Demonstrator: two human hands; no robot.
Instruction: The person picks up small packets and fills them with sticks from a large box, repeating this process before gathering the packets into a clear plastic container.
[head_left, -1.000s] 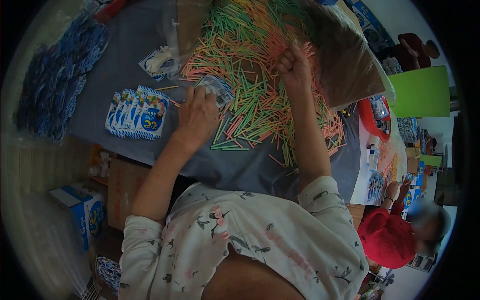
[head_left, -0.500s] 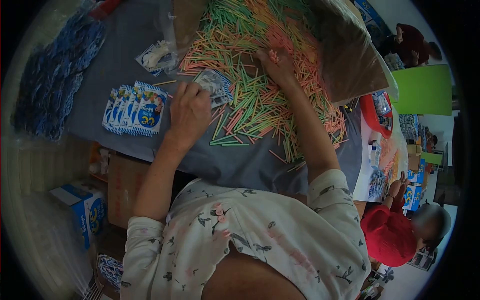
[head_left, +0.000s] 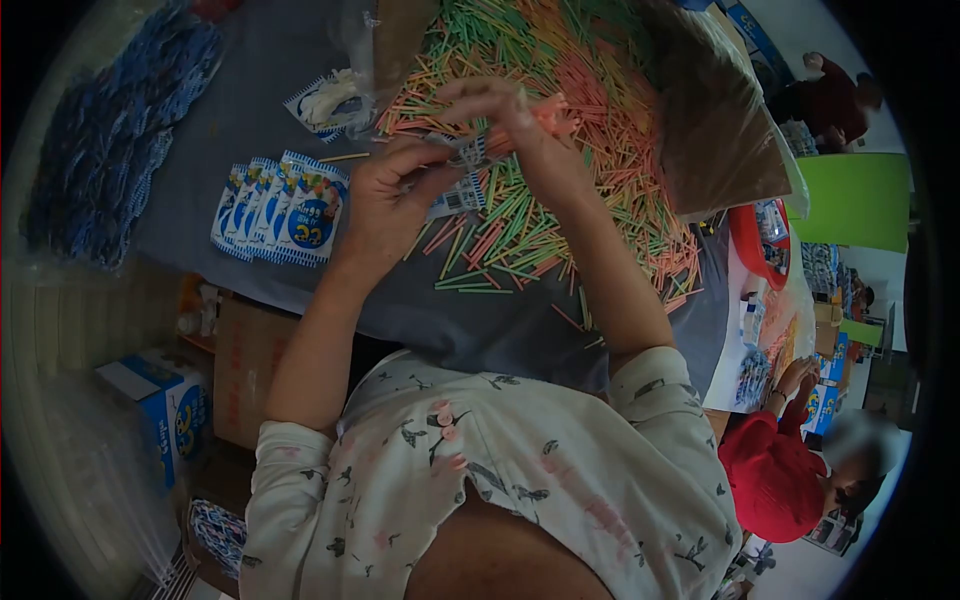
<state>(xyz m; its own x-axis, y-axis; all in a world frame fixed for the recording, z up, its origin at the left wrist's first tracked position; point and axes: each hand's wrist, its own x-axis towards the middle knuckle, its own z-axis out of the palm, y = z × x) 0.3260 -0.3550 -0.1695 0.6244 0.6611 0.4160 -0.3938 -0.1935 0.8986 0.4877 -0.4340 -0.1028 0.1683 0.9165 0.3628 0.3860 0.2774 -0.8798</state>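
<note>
My left hand [head_left: 395, 205] is closed on the edge of a small clear-and-white packet [head_left: 455, 193]. Beside it my right hand [head_left: 540, 150] holds a bundle of pink sticks [head_left: 548, 118] close to the packet's open end, its fingers curved over them. Beneath both hands spreads a large pile of green, pink and yellow sticks [head_left: 600, 150]. Several filled-looking blue and white packets [head_left: 310, 215] lie overlapped to the left of my left hand. Another packet with something white on it [head_left: 332, 104] lies further back.
A plastic bag of blue packets [head_left: 110, 150] lies at the far left. Cardboard under plastic [head_left: 715, 140] borders the pile on the right, near a red basin [head_left: 750, 245]. A person in red [head_left: 775, 475] works at the right; another person is behind.
My right hand has lifted from the pile and moved left to the packet with the pink sticks. My left hand has risen, with the packet's edge between its fingers.
</note>
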